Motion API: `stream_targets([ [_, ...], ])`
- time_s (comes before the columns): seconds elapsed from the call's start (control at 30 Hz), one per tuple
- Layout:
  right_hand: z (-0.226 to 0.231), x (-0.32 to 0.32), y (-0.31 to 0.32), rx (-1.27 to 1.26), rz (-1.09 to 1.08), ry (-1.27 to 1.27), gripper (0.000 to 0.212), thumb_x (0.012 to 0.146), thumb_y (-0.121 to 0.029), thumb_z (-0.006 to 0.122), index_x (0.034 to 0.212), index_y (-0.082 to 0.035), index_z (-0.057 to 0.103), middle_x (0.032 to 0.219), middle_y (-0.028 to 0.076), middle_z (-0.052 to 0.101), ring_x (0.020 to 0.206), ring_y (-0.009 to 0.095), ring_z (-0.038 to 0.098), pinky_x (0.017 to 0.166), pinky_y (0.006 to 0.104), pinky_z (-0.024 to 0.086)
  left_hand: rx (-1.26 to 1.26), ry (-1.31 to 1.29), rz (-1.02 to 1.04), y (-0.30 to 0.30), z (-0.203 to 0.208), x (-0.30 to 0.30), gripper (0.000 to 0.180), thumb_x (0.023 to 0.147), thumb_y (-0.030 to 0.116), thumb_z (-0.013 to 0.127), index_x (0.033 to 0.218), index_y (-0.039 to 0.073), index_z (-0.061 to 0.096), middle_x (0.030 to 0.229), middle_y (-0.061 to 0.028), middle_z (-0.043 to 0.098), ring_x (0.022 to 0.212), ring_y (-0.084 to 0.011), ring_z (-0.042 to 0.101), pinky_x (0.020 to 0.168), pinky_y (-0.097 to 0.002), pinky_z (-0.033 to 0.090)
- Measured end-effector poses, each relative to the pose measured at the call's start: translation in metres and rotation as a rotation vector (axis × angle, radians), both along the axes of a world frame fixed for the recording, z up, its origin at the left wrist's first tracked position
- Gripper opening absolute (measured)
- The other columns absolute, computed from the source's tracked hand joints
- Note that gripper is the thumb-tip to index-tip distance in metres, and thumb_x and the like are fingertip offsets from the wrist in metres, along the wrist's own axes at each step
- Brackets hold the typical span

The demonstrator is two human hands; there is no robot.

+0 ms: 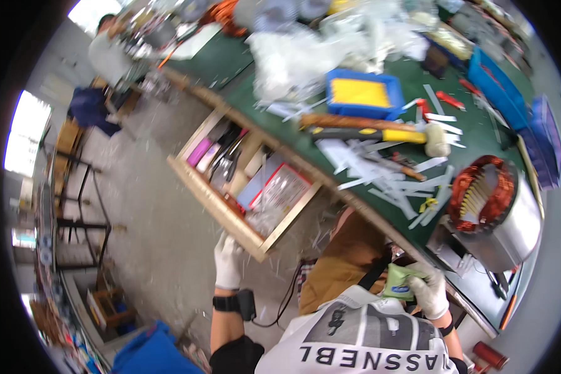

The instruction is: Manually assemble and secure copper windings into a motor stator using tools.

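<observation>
White glove fabric covers both of the person's hands. From where I stand, the right hand (429, 290) has its fingers closed on a small green packet (397, 282), held in front of the body, close to the workbench (480, 131) edge. The left hand (229, 252) is at the outer face of a wooden drawer (217, 207); I can't tell whether its fingers are hooked on the wood or just resting there.

That drawer stands pulled out, jutting between the left hand and the bench. Inside lie a pink item (199, 151), some dark-handled tools (232, 163) and a red-edged clear packet (283, 187).

On the green bench top, plenty is in the way. A steel cylinder (520, 218) with copper windings (461, 199) inside it takes up the corner beyond the right hand. White strips (355, 162) are strewn in front of a mallet (380, 134), whose yellow-and-black handle lies just beside a brown stick (355, 122). Behind those sits a blue tray (368, 113) with something yellow in it, near heaped clear plastic bags (287, 59). Further off, toward the upper left, another person (109, 59) is by the bench.
</observation>
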State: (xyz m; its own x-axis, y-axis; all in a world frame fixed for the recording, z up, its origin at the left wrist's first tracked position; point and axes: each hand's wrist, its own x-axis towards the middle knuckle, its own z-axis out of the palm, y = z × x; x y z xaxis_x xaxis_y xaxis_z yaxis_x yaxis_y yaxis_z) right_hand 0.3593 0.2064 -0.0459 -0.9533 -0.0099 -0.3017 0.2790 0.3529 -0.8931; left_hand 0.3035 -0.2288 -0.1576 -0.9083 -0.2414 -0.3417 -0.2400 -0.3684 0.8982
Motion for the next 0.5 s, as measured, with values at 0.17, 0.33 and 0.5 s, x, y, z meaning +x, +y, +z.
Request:
stream_targets([
  [0.17, 0.012, -0.008, -0.003, -0.001, 0.128, 0.048, 0.020, 0.081, -0.010, 0.060, 0.097, 0.001, 0.067, 0.086, 0.015, 0.066, 0.078, 0.025, 0.065, 0.072, 0.0321, 0.051, 0.134, 0.126, -0.137, 0.024, -0.004, -0.044, 0.050, 0.092, 0.013, 0.048, 0.136, -0.008, 0.036, 0.136, -0.0151, 0.044, 0.126, -0.0265, 0.045, 0.105, -0.0391, 0.038],
  [0.33, 0.012, -0.002, 0.005, 0.017, 0.112, 0.172, 0.018, 0.081, -0.007, 0.061, 0.097, 0.000, 0.067, 0.090, 0.015, 0.067, 0.081, 0.027, 0.066, 0.075, 0.0325, 0.052, 0.189, 0.167, -0.243, 0.093, -0.006, -0.121, 0.027, 0.082, 0.002, 0.046, 0.109, -0.003, 0.053, 0.132, -0.0126, 0.047, 0.123, -0.0283, 0.045, 0.104, -0.0426, 0.036],
  [0.5, 0.005, 0.001, 0.010, 0.122, 0.113, 0.318, 0.018, 0.081, -0.009, 0.064, 0.097, -0.002, 0.067, 0.093, 0.014, 0.067, 0.083, 0.031, 0.065, 0.075, 0.0356, 0.053, -0.385, 0.369, -0.480, 0.098, -0.044, -0.174, 0.041, 0.084, 0.002, 0.047, 0.124, 0.000, 0.049, 0.131, -0.0145, 0.050, 0.122, -0.0287, 0.047, 0.104, -0.0411, 0.036],
])
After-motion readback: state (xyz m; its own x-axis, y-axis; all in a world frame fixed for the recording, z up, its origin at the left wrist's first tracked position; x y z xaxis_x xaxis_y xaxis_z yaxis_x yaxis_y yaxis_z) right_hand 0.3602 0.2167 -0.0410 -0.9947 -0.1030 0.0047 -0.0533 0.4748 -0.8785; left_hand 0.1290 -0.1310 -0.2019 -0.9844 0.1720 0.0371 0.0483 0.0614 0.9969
